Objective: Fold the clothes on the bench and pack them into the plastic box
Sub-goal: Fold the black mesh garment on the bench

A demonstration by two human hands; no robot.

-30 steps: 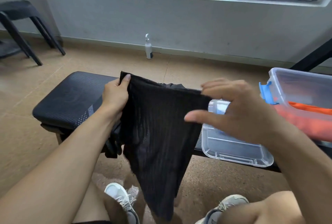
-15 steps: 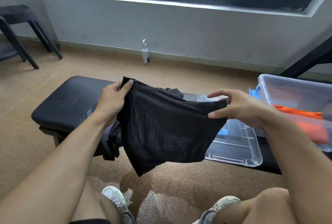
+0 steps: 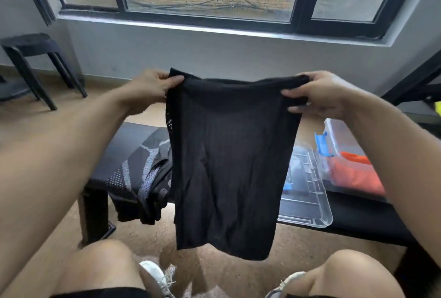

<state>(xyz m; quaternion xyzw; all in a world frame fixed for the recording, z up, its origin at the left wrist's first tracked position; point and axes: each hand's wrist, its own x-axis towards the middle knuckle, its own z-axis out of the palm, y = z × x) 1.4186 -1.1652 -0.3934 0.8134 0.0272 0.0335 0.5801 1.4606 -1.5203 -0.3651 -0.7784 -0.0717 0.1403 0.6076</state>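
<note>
A black garment (image 3: 226, 166) hangs flat in the air in front of me, above the black bench (image 3: 133, 140). My left hand (image 3: 152, 87) pinches its top left corner, and my right hand (image 3: 317, 93) grips its top right corner. A second black garment with a grey pattern (image 3: 140, 178) lies on the bench and droops over its front edge. At the right stands the clear plastic box (image 3: 334, 130) with a blue latch, holding folded orange clothing (image 3: 353, 173).
The box's clear lid (image 3: 307, 192) lies upturned on the bench beside the box. A black stool (image 3: 31, 63) stands at the far left by the wall. My knees and shoes are below, on the tan floor.
Both hands have raised the black garment and pulled its top edge taut, so it now hangs full length. The view has tilted up toward the window.
</note>
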